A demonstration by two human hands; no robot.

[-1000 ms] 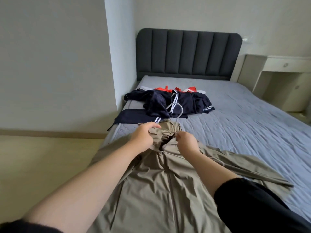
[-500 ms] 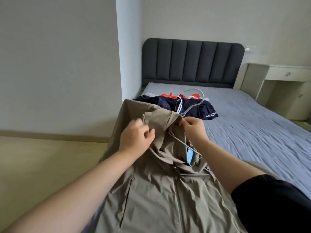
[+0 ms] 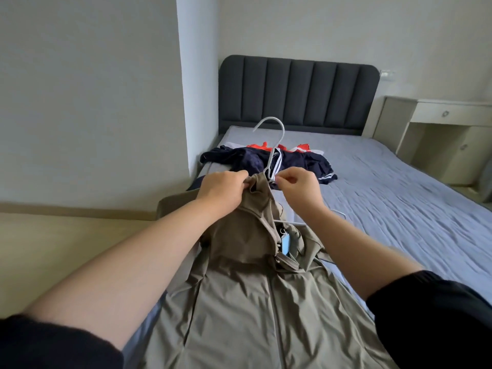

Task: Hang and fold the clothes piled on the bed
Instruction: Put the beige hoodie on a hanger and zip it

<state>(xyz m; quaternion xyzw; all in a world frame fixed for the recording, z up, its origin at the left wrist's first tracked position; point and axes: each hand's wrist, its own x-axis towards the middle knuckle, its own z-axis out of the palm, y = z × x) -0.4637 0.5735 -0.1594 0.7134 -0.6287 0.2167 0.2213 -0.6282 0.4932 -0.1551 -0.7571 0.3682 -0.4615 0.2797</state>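
Head view, one moment. Olive-khaki jacket [image 3: 247, 310] lies front-up along the near left part of the bed [image 3: 404, 198], its lower body spread flat toward the camera and its collar end lifted off the sheet. Left hand [image 3: 222, 189]: fingers curled round a bunch of fabric at the top of the collar, holding it raised. Right hand [image 3: 298, 189]: thumb and forefinger pinch the neck of a pale grey hanger [image 3: 277, 147] just below the hook, the other fingers loosely curled. The two hands are near each other, with the collar tip between them. The hook stands up above both hands, open side to the left. One hanger arm shows under the right wrist, running right over the sheet; the other arm is hidden inside the jacket. The neck opening gapes below the hands — a small blue label [image 3: 286, 243] shows inside. Past the hands, by the left edge of the bed, sits the pile of clothes [image 3: 247, 162]: navy pieces with white stripes, a red garment [image 3: 262, 146] at its far side. Jacket and pile look apart, but the hands cover the gap, so I cannot tell. Dark padded headboard [image 3: 298, 94] at the far end; cream side unit [image 3: 450, 123] to its right. Both forearms bare, black sleeves [image 3: 431, 320] pushed up.
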